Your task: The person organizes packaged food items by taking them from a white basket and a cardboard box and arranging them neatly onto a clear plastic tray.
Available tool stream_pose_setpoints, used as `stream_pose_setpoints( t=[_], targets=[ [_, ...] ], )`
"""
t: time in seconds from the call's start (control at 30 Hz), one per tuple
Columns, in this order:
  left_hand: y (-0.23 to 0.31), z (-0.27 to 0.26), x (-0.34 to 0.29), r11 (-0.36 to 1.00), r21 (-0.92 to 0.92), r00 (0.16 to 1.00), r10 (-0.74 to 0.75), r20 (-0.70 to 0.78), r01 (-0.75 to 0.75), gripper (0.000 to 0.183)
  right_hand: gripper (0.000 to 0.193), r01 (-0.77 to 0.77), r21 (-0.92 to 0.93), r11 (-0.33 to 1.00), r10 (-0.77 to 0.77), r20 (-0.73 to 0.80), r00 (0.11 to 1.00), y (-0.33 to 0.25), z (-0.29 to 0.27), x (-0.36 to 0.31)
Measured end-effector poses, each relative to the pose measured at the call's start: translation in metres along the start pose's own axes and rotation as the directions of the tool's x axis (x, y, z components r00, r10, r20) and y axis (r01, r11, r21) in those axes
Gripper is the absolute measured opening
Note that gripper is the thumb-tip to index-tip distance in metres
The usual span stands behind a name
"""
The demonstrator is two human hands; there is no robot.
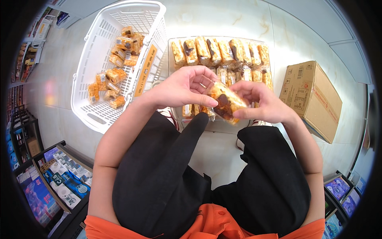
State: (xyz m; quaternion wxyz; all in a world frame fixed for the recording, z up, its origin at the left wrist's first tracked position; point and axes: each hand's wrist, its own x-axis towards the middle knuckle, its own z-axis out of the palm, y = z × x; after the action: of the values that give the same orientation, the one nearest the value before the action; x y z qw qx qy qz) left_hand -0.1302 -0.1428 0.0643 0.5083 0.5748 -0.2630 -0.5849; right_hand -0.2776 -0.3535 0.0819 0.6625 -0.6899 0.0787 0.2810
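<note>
Snack in hand: we see a clear-wrapped golden snack (227, 104) with a dark patch, held tilted between two hands above a clear tray (169, 53).
Left hand (188, 86): thumb and fingers clamped on the snack's left side.
Right hand (266, 104): thumb and fingers clamped on its right side.
Tray on the floor (223, 18): we find rows of similar wrapped snacks (226, 51) standing in it.
Basket (156, 26): white, left of the tray, loose wrapped pieces (115, 75) inside.
Carton (316, 97): brown cardboard, right of the tray.
</note>
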Motion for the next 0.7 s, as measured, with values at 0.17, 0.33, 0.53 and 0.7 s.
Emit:
stream_pose_setpoints(
  t=[0.17, 0.33, 0.53, 0.7],
  targets=[
    [-0.004, -0.003, 0.001, 0.999, -0.029, 0.999, -0.021, 0.040, 0.022, 0.040, 0.048, 0.062, 0.220, 0.974, -0.066, 0.013, 0.998, -0.001, 0.007, 0.001],
    [-0.004, -0.006, 0.001, 1.000, 0.000, 0.999, 0.001, 0.034, -0.001, 0.040, 0.047, 0.050, 0.201, 0.978, -0.058, 0.035, 0.998, -0.002, 0.004, 0.001],
    [0.004, -0.005, -0.007, 0.993, -0.118, 0.989, -0.010, 0.147, 0.028, 0.052, 0.049, 0.225, 0.208, 0.952, -0.204, -0.114, 0.972, 0.002, 0.003, 0.001],
    [-0.010, 0.020, 0.001, 0.993, -0.049, 0.978, -0.097, 0.182, 0.108, 0.060, 0.051, 0.248, 0.208, 0.946, -0.175, -0.314, 0.933, 0.001, 0.004, 0.010]
  ],
)
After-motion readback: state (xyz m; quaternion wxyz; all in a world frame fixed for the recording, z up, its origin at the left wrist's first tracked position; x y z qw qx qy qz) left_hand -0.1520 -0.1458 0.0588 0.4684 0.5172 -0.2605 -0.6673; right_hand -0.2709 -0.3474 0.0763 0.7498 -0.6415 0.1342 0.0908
